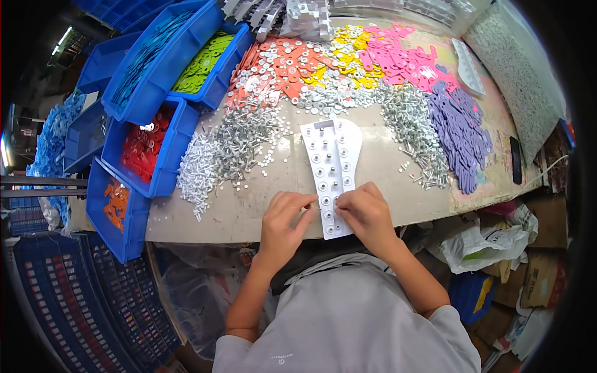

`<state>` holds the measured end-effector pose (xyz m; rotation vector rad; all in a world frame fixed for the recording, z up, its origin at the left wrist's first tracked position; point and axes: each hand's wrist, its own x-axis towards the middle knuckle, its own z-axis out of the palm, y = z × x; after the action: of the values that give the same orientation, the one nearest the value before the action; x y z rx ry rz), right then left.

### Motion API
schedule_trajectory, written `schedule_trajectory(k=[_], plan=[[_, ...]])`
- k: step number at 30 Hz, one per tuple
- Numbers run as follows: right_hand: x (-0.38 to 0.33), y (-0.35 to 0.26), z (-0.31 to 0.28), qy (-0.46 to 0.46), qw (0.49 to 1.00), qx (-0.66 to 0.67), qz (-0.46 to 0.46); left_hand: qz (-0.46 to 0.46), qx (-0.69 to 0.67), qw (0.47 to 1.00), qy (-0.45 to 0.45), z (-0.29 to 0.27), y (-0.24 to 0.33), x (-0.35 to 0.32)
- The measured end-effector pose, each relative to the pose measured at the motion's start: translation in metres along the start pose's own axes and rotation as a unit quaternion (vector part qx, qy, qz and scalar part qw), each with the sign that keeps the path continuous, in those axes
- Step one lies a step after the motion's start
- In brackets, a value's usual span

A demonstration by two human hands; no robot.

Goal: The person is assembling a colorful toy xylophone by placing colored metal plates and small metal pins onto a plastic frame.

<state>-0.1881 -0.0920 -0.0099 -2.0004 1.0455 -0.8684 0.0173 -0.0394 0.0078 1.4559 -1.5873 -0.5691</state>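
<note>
In front of me on the table lies a white plastic holder (351, 133), wide at the far end and narrowing toward me. Lengthwise rows of small round white pieces with metal pins sit in it. Beside its near left edge is my left hand (285, 222), thumb and forefinger pinched together; what they hold is too small to make out. My right hand (368, 216) bends over the holder's near right side with its fingertips closed at a pin. Whether a small part is between those fingers is hidden.
Loose metal pins (413, 133) and white rivets (198, 171) lie heaped on both sides. Beyond are coral (280, 65), yellow, pink (404, 59) and purple flat pieces (460, 133). Blue bins (163, 155) stack at left. A phone (516, 160) rests near the right edge.
</note>
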Motion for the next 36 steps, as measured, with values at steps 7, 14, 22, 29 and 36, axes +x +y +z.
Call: schedule_trajectory(k=[7,14,22,29,36], plan=[[0.002,0.000,-0.012,-0.029,0.993,-0.054,-0.097,0.000,-0.054,0.998,-0.044,0.014,0.004,-0.006],[-0.002,0.007,-0.009,0.022,0.998,-0.010,-0.057,0.083,-0.018,0.993,-0.085,0.024,0.002,-0.010],[0.000,0.006,-0.006,0.025,0.996,-0.044,-0.070,0.151,0.015,0.982,-0.112,0.023,0.001,-0.009],[0.002,0.007,-0.006,0.027,0.996,-0.048,-0.067,0.199,0.103,0.965,-0.139,0.019,0.006,-0.007],[0.018,0.006,-0.006,0.040,0.998,-0.039,-0.026,0.057,0.136,0.986,0.075,0.027,-0.046,0.069]])
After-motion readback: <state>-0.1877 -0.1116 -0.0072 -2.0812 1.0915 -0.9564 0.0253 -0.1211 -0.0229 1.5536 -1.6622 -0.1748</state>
